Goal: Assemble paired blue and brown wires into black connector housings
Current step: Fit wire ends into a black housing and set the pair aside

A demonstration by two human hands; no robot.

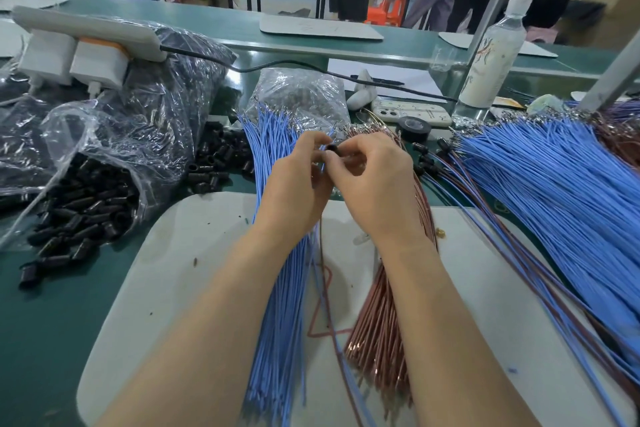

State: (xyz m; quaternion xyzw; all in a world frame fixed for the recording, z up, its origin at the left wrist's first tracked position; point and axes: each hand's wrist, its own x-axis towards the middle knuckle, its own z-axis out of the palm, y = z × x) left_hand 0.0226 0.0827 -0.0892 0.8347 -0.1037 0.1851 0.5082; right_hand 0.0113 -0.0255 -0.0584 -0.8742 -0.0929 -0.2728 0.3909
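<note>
Risk: the long blue insulated wire bundle [277,288] and the copper-brown wire bundle [381,315] are lying directly under both hands, so a neighbouring strand could be snagging or mispairing. The left hand [294,180] and right hand [377,184] are pinching, fingertips curled, the small black cylindrical connector housing [331,148] between them.
</note>
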